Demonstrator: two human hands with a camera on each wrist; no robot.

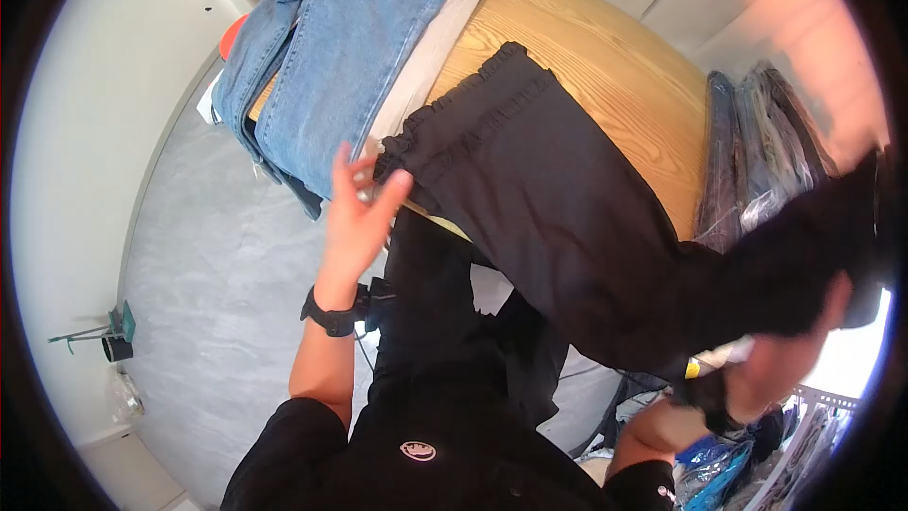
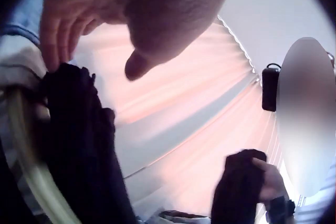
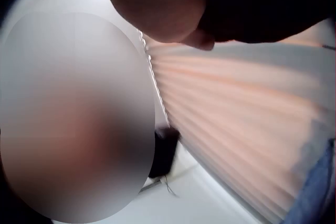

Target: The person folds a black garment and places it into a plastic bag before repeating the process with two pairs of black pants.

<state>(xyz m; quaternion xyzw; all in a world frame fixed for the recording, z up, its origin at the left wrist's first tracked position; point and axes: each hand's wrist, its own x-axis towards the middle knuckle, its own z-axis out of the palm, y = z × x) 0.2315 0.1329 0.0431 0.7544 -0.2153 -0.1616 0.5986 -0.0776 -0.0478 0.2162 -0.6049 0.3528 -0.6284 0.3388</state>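
Black shirt [image 1: 397,464], left fingers [image 1: 343,167] apart beside dark garment [image 1: 558,208], right fingers [image 2: 264,167] clamped on it, jeans [image 1: 350,57] across table [image 1: 586,38], bagged clothes [image 1: 757,147] nearby

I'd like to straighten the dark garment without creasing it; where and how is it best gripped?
Probably by the near corner of the gathered edge on the dark garment, pinched from the left by the left hand. That corner lies by the rim of the table, close to that hand, while the right hand holds the other end raised.
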